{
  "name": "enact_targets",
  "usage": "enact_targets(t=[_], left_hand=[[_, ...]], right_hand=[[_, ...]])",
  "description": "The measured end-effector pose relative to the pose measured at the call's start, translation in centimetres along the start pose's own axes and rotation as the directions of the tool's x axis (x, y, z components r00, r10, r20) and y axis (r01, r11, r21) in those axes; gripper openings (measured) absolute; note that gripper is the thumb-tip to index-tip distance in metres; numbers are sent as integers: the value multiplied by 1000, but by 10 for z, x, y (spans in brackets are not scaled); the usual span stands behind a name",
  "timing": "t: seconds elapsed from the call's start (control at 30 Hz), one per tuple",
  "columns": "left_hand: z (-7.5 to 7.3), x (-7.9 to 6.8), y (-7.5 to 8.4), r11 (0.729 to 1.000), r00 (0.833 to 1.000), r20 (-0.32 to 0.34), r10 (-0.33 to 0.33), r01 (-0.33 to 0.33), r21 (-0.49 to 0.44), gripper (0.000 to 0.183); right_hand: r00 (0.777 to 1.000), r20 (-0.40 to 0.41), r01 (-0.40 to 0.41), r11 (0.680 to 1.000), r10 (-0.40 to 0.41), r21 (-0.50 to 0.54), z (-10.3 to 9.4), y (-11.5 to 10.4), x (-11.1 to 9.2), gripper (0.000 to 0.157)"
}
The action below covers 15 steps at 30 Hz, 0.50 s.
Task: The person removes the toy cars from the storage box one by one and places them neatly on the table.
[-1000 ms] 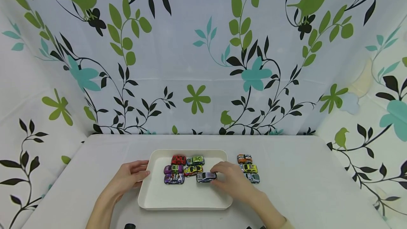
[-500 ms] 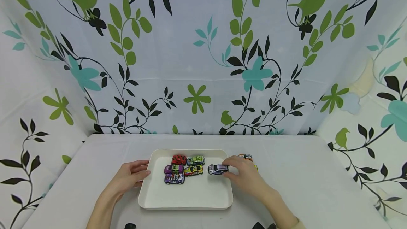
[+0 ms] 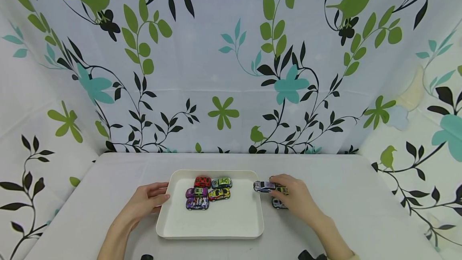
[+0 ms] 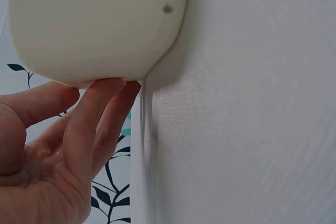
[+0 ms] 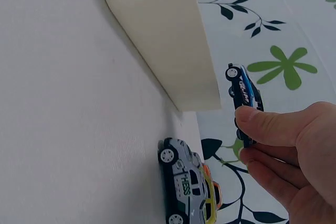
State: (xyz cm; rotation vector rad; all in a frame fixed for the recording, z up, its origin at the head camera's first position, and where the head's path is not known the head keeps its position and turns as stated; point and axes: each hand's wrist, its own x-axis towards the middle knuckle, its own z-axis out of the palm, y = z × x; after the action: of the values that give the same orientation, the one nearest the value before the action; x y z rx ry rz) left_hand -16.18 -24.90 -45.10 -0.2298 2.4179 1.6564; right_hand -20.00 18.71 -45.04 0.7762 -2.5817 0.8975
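Thumb and fingers of a person's right hand point(image 3: 300, 198) pinch a toy car point(image 3: 263, 186), raised at the right rim of a white tray point(image 3: 231, 223). It juts leftward from the grip, long axis side to side. Parked cars point(image 3: 278, 204) sit below on the worktop point(image 3: 353, 200); across the tray, the farther left hand point(image 3: 148, 198) touches its edge.

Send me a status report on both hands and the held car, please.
Left hand touching tray at left edge. Right hand pinching silver car, raised near right rim. Three cars close by.
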Motion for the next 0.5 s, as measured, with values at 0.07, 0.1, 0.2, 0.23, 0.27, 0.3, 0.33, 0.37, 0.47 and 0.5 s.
enact_targets(t=[0.07,0.1,0.2,0.23,0.27,0.3,0.33,0.37,0.47,0.5], left_hand=[[0,0,0,1000,1000,1,1,-1,-1,52],[0,0,0,1000,1000,2,1,-1,-2,52],[0,0,0,1000,1000,6,4,-3,-10,52],[-1,-1,0,1000,1000,7,4,-4,-14,52],[-1,-1,0,1000,1000,8,5,-5,-16,52],[-1,-1,0,1000,1000,8,6,-5,-19,52],[-1,-1,-1,1000,1000,7,6,-5,-21,52],[-1,-1,-1,1000,1000,7,6,-6,-23,52],[-1,-1,-1,1000,1000,5,5,-4,-23,52],[-1,-1,-1,1000,1000,4,3,-3,-23,52]], right_hand=[[1000,-9,-11,1000,11,-8,-4,4,-2,34],[1000,-13,-23,1000,23,-14,-6,6,-3,34],[998,-26,-63,997,62,-32,-11,12,-5,33],[997,-27,-77,996,76,-40,-13,14,-6,32],[996,-29,-88,995,86,-44,-14,16,-7,32],[995,-30,-95,995,94,-43,-15,18,-8,32],[995,-31,-100,994,99,-44,-16,20,-9,31],[994,-32,-105,994,103,-45,-17,22,-10,31],[992,-44,-117,992,114,-52,-19,30,-12,31],[991,-49,-125,991,122,-56,-20,33,-13,31]])
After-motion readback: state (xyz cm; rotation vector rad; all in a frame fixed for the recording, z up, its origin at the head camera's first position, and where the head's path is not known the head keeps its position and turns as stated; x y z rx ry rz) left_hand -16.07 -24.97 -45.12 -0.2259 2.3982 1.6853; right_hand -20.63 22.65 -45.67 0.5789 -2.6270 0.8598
